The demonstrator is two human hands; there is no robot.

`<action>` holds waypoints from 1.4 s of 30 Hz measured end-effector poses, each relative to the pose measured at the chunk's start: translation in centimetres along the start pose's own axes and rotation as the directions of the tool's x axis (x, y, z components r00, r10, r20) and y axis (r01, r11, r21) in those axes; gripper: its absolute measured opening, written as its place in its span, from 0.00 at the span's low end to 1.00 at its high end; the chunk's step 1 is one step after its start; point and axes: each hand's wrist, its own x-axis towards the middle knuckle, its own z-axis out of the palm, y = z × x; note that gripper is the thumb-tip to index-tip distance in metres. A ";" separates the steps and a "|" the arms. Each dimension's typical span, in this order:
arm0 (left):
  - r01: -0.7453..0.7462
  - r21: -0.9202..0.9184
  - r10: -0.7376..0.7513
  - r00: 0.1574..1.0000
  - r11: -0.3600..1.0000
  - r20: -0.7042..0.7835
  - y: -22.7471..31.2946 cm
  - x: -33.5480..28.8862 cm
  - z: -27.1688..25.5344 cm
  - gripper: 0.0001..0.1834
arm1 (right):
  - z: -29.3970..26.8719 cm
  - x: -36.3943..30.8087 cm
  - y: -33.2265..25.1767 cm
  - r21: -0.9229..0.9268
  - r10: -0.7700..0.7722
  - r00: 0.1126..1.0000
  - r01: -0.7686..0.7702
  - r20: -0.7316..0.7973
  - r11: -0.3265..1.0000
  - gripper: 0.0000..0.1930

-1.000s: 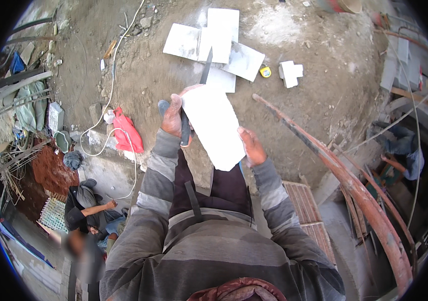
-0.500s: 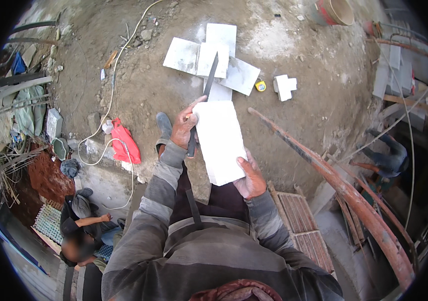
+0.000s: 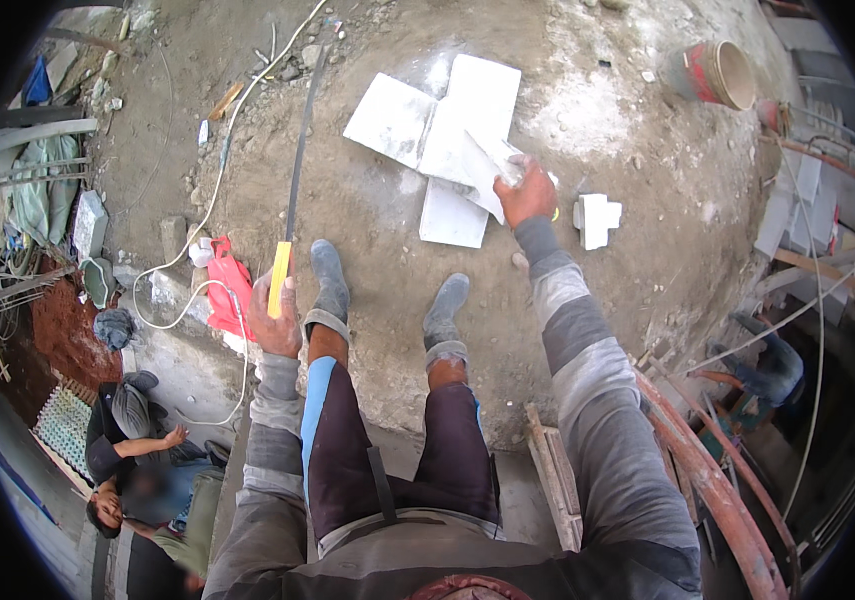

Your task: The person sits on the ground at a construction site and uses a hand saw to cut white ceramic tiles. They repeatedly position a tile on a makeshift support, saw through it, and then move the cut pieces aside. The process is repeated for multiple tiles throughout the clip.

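Slab (image 3: 482,170) tilted over pile (image 3: 447,140), saw (image 3: 295,200) out to L

Saw's yellow handle is gripped in L hand (image 3: 282,328), fingers closed round it, blade pointed fwd. Slab is held by its R edge in R hand (image 3: 529,195), fingers closed; contact w/ pile can't be told from above. If hold is loosened, slab could be dropped & chipped on pile. If saw is swung L, cord (image 3: 209,205) could be snagged by blade
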 end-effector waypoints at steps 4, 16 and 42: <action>-0.041 -0.179 0.069 0.986 0.983 0.152 1.9 -2.2 4.3 0.17 | 4.4 4.3 2.5 -0.007 0.093 0.995 -0.093 0.043 0.996 0.20; -0.017 -0.330 0.112 0.955 0.944 0.274 4.7 -8.4 16.2 0.26 | 11.7 11.2 3.4 0.339 0.152 0.939 -0.041 -0.307 0.940 0.23; 0.159 -0.084 -0.105 0.886 0.984 0.452 6.8 0.2 18.9 0.18 | 10.4 10.7 -0.9 0.277 0.127 0.936 -0.033 -0.329 0.960 0.15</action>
